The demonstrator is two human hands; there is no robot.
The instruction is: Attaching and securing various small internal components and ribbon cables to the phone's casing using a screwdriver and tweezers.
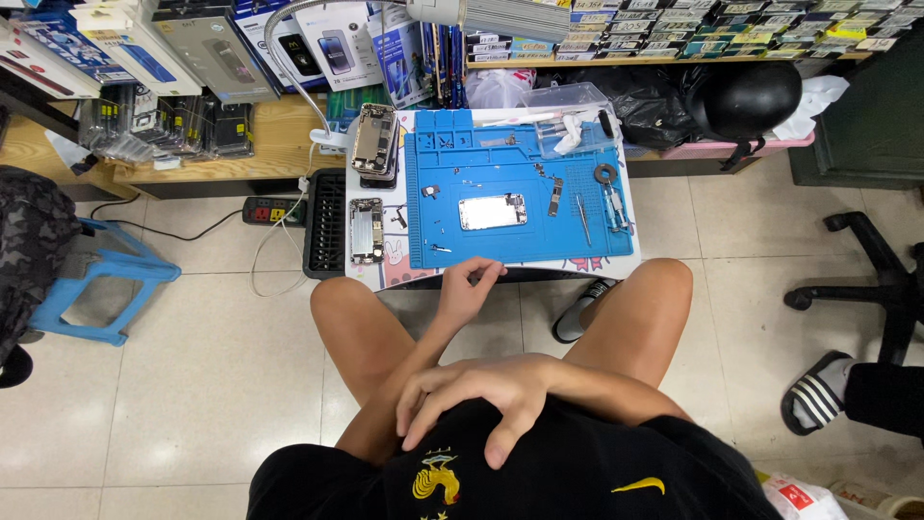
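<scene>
Blue silicone mat (pixel 520 241) covers the low worktop (pixel 380 274), keeping loose parts together. Going left to right: two opened phone shells (pixel 371 183), a stripped phone body (pixel 492 211) mid-mat, tweezers (pixel 583 220). Left hand (pixel 469 289) rests loosely curled, empty, at the mat's near edge; right hand (pixel 486 395) lies spread, empty, on the stomach.

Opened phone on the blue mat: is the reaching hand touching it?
Apart. The head view shows the left hand at the blue mat's near edge, bare mat between it and the opened phone.
</scene>
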